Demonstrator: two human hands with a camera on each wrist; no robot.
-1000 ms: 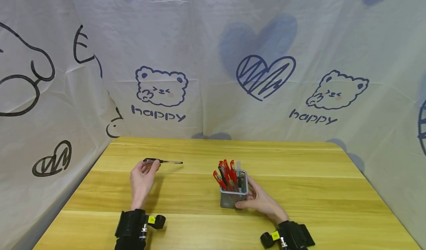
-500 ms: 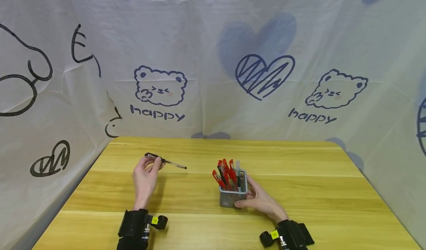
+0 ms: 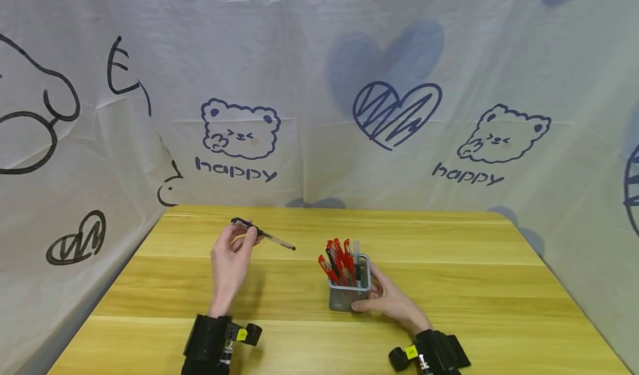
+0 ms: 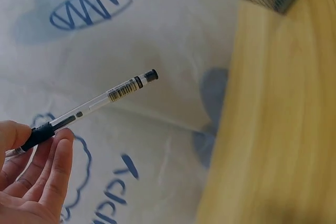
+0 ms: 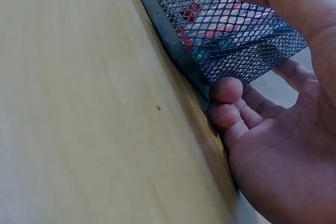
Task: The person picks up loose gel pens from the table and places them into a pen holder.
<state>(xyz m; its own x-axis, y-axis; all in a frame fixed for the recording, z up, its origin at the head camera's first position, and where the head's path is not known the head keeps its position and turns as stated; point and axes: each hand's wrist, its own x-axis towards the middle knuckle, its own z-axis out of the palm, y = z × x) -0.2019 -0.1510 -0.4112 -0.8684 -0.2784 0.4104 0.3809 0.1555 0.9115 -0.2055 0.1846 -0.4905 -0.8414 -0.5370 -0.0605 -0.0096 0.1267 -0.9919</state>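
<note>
Between thumb and fingers, my left hand (image 3: 233,261) pinches a clear-barrelled gel pen (image 4: 100,100) with a black grip, raised above the table. In the head view its black cap end lies to the upper left and its barcoded end points down to the right, towards the pen holder. My right hand (image 3: 391,303) grips the square mesh pen holder (image 3: 344,298) from its right side, thumb along the front. Several red-capped pens (image 3: 341,261) lean left inside it, along with a black one and a pale, clear-topped one (image 3: 358,253). Mesh and hand partly cover their lower ends.
The pen holder stands on a yellow wood-grain table (image 3: 449,264). Behind and at the left hangs a pale cloth (image 3: 319,142) printed with hearts and bears. Black straps with small cameras sit on both wrists.
My left hand has moved right and a little farther from me with the pen, whose free end has tilted lower. The right hand and the pen holder have stayed put.
</note>
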